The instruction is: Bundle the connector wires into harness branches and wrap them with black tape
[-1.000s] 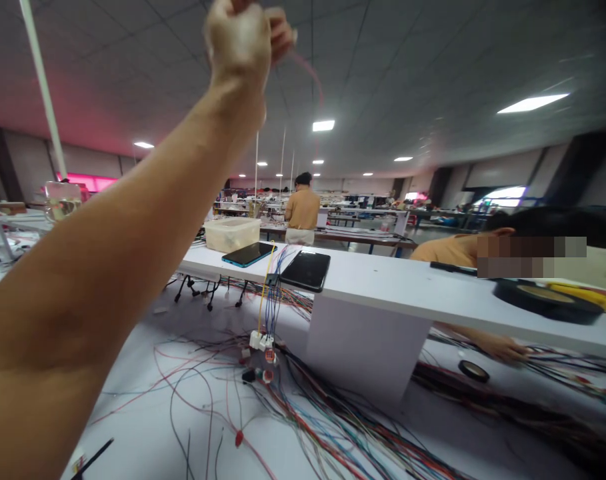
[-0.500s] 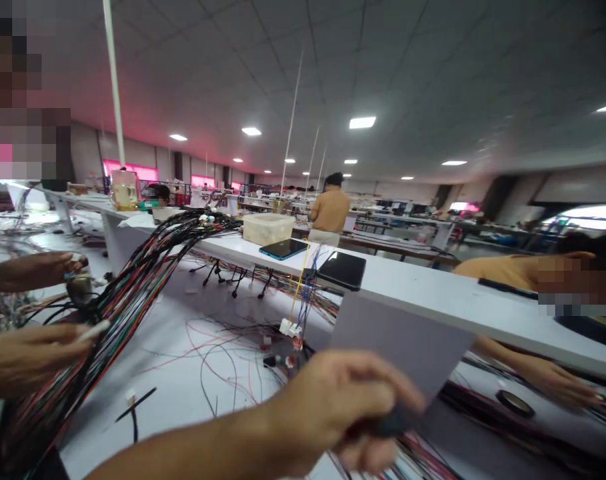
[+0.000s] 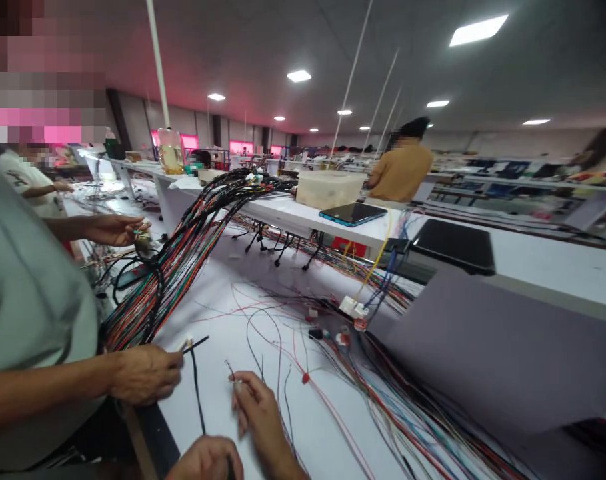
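Observation:
Low in the view, my left hand [image 3: 207, 460] is closed around something dark, mostly hidden by its fingers. A black cable [image 3: 197, 387] runs from a white connector [image 3: 189, 343] down to that hand; whether the hand grips it I cannot tell. Just to the right, my right hand [image 3: 257, 417] pinches a thin wire [image 3: 229, 368] whose small shiny tip points up and left. At the connector, a co-worker's closed hand [image 3: 145, 373] holds a thin black strip [image 3: 197, 345]. The co-worker's other hand [image 3: 110, 230] is farther back, near a small connector.
A thick wire bundle [image 3: 183, 257] slopes from the raised shelf [image 3: 283, 212] to the tabletop at left. Loose wires [image 3: 327, 393] spread to the right. Two phones, one black [image 3: 453, 245], one blue-edged [image 3: 353, 213], lie by a plastic box [image 3: 327, 189]. White connectors [image 3: 353, 307] hang below.
The view has turned left. My left hand has come back from the wires at right, and my right hand has entered view with a wire. The co-worker's near hand has moved to the white connector.

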### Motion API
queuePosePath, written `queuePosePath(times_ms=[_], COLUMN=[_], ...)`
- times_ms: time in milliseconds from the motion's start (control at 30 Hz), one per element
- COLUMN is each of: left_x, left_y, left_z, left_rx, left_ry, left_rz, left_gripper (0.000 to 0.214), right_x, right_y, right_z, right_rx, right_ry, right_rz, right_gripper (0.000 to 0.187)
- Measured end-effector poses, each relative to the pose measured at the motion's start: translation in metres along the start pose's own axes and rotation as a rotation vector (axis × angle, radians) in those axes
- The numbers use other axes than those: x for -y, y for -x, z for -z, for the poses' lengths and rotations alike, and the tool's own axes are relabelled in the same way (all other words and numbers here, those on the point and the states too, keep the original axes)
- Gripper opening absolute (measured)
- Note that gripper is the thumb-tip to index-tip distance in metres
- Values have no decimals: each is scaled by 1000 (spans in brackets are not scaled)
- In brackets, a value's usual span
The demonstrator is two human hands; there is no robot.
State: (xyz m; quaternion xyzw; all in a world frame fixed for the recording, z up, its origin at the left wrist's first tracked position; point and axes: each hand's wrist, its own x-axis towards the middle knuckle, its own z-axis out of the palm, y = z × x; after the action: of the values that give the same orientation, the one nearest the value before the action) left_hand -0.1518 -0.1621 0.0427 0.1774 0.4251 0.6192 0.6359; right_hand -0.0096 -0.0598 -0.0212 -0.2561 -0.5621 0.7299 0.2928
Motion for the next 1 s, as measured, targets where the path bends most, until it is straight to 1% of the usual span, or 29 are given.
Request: queuePosePath(times_ms=[33, 67, 100, 133, 167, 233, 267, 300, 367, 433, 600, 767, 867, 1000], left_x=[18, 31, 39, 42, 41, 31, 25, 20, 13, 11, 15, 19, 21, 23], left_y=[0, 0, 0, -2, -4, -11, -15, -18, -24, -29, -33, -35, -38, -39], left_z=[-11, -21, -28, -32, -33, -29, -26, -24, -21, -24, -34, -34, -34, -37], left_rx=[6, 12, -4, -57, -126, -239, -256, -239, -176, -148, -128, -125, -161, -251], left_ry=[-17, -29, -36, -26, -7, 41, 65, 87, 128, 169, 157, 140, 103, -62], left_rz=[7, 9, 2, -10, -22, -35, -39, -44, -63, -74, -54, -51, -69, -159], left_gripper=[20, 23, 27, 28, 27, 28, 31, 34, 36, 35, 33, 31, 33, 37], right_x=[7, 15, 24, 33, 42, 56, 60, 63, 64, 61, 54, 54, 53, 49], right_y=[2, 5, 8, 11, 14, 19, 21, 22, 22, 21, 18, 18, 18, 18], right_z=[0, 0, 0, 1, 2, 4, 5, 6, 9, 10, 12, 12, 12, 13], right_rx=[-26, -50, -66, -70, -64, -39, -25, -13, 2, 16, 13, -53, -63, -92], right_ry=[34, 78, 129, 183, 238, 331, 368, 395, 428, 442, 496, 640, 596, 470], right_rz=[5, 19, 41, 70, 105, 166, 180, 183, 166, 144, 148, 207, 151, 86], right_gripper=[43, 40, 38, 36, 34, 31, 30, 29, 28, 28, 27, 22, 24, 28])
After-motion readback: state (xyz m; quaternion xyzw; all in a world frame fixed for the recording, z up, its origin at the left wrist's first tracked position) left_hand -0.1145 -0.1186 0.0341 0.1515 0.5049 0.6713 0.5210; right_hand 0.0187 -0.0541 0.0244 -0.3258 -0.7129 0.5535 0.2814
